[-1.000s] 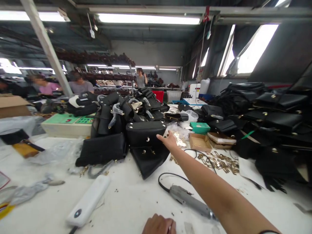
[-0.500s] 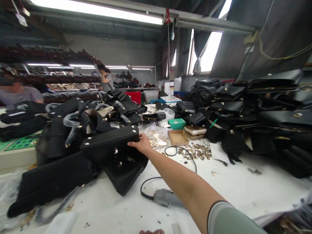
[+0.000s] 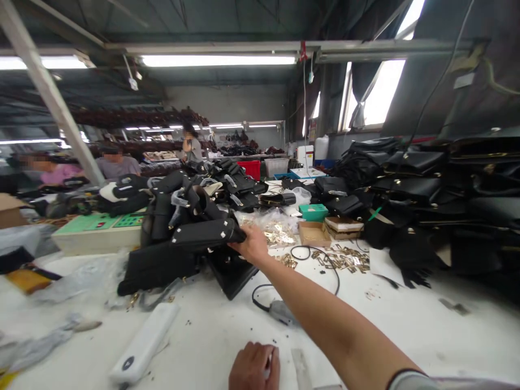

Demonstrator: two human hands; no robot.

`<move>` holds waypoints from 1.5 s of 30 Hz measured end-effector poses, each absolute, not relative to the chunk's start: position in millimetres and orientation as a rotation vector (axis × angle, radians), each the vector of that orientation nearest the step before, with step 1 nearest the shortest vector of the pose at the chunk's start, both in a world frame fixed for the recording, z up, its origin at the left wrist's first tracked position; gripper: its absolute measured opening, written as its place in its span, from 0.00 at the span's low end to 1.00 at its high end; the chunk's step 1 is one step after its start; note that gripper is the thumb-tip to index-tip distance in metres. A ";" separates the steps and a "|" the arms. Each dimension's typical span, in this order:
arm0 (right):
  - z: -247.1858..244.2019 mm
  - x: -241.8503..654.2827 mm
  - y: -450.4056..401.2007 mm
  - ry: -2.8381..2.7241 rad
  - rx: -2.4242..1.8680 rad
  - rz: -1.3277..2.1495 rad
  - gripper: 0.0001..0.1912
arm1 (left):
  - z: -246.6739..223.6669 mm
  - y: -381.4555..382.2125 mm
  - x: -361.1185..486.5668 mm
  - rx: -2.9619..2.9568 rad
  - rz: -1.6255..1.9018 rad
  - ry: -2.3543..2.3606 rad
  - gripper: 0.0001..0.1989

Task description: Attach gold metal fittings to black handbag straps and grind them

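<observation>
Black bag (image 3: pixel 195 235) is up ahead of me on the table (image 3: pixel 203 336), in with a heap of other dark bags. My right hand (image 3: pixel 252 245) is clamped on its right end, thumb on the near side; the other fingers are mostly hidden. My left hand (image 3: pixel 254 368) is well apart from it, low down and curled up; I cannot tell if it holds anything. I think the bag is not very heavy. Its long side with the shiny studs (image 3: pixel 223 234) looks firm, but the dark flap (image 3: pixel 233 277) below looks floppy and may drag. The skin looks smooth, so it could slip a bit, and hard things might scratch it. I'd hold the firm end, and keep off the studs.
</observation>
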State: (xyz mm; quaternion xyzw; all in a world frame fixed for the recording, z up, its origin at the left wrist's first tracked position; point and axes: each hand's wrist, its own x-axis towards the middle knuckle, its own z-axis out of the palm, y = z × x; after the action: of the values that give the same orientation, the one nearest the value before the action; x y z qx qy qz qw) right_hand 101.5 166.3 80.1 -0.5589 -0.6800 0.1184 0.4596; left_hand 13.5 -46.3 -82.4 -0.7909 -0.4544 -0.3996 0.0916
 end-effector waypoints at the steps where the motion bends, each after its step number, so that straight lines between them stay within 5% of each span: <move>1: 86.3 102.7 156.4 -1.656 -1.315 0.241 0.17 | -81.1 -49.0 13.5 -2.353 -1.182 -1.385 0.13; 10: 142.7 201.1 25.0 -0.797 -0.978 1.010 0.26 | -45.7 -65.0 11.9 -2.357 -1.433 -1.836 0.13; 16: 105.3 249.9 -90.2 -0.269 -0.865 1.215 0.25 | -1.6 -111.3 16.6 -2.575 -2.090 -2.131 0.21; 23: 61.6 239.2 -159.1 -0.060 -0.883 1.216 0.32 | 30.2 -160.8 29.1 -2.545 -2.342 -2.035 0.40; 27: 47.1 235.2 -187.2 0.062 -0.907 1.242 0.33 | 30.5 -169.5 22.2 -2.488 -2.232 -2.025 0.31; 33: 28.6 223.2 -202.4 0.038 -0.885 1.279 0.30 | 18.3 -195.9 32.1 -2.649 -2.309 -2.050 0.23; 38: 13.7 205.9 -210.5 -0.095 -0.883 1.231 0.28 | 33.4 -175.1 45.4 -2.023 -2.631 -2.471 0.25; 45: -30.0 203.9 -261.9 -1.012 -1.374 1.629 0.26 | 53.8 -138.5 21.8 -1.959 -2.693 -2.472 0.18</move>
State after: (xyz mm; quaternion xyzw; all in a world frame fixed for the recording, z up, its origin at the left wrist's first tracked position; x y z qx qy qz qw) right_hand 203.9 -261.9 -30.0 -0.5385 -0.3965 0.6383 0.3812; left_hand 21.8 -138.5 53.8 -0.4138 -0.5224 -0.5689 -0.4819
